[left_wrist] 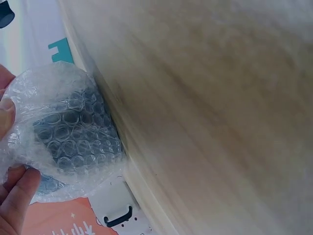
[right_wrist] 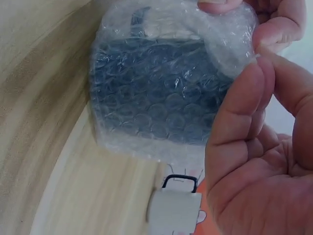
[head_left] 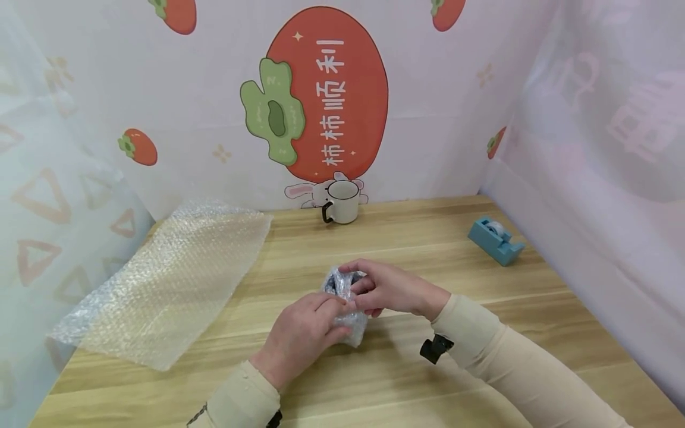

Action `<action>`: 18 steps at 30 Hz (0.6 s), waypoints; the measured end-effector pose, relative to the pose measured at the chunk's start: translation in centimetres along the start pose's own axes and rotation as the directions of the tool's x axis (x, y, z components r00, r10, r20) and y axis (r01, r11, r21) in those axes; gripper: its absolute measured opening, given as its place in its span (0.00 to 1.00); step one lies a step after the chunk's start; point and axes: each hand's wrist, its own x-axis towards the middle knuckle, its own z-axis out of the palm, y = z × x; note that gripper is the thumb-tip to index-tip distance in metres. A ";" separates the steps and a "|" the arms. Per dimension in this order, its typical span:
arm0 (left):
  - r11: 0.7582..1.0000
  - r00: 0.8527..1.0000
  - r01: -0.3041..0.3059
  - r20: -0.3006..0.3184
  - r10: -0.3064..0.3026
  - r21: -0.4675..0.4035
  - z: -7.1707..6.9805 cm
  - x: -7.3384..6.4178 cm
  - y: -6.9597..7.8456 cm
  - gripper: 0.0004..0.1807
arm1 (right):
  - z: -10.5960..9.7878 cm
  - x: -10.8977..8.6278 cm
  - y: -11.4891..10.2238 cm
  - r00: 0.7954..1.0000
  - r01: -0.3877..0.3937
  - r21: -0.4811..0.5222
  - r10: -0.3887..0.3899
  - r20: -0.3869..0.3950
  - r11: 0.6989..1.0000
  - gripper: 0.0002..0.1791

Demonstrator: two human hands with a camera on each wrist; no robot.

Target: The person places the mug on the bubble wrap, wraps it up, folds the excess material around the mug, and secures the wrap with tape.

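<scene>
Centrally, between both hands over the wood-grain table (head_left: pixel 390 386), is a bundle of bubble wrap (right_wrist: pixel 151 93), clear, crinkled and glossy, something dark blue with a paler part showing through its round bubbles. The left hand (head_left: pixel 302 333) grips its left side; the right hand (head_left: pixel 398 289) pinches the film's edge. Around it lie a flat bubble sheet (head_left: pixel 182 279), a white mug (head_left: pixel 345 205) with black handle and a blue tape dispenser (head_left: pixel 492 242), before a pale backdrop (head_left: pixel 428 119) with red fruit prints
</scene>
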 end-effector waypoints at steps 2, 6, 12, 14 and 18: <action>1.000 1.000 0.002 -0.012 -0.002 0.005 0.0 0.0 -0.1 0.25 | 0.0 0.0 0.1 1.000 0.026 -0.012 -0.026 0.012 1.000 0.40; 1.000 1.000 0.000 -0.025 0.000 0.003 0.0 0.2 -0.2 0.25 | -0.1 -0.1 0.1 0.996 0.089 -0.109 -0.087 0.023 0.990 0.40; 1.000 1.000 0.015 0.004 -0.015 -0.020 -0.1 0.2 -0.2 0.25 | 0.0 -0.3 0.2 0.990 0.138 -0.270 -0.136 0.024 0.953 0.43; 0.999 1.000 0.020 0.015 -0.019 -0.026 -0.1 0.2 -0.2 0.25 | 0.2 -0.2 0.2 0.990 0.138 -0.282 -0.142 0.006 0.949 0.45; 1.000 1.000 0.017 0.019 -0.016 -0.014 0.0 0.1 -0.2 0.24 | 0.6 0.2 0.2 0.989 0.134 -0.268 -0.144 -0.020 0.954 0.44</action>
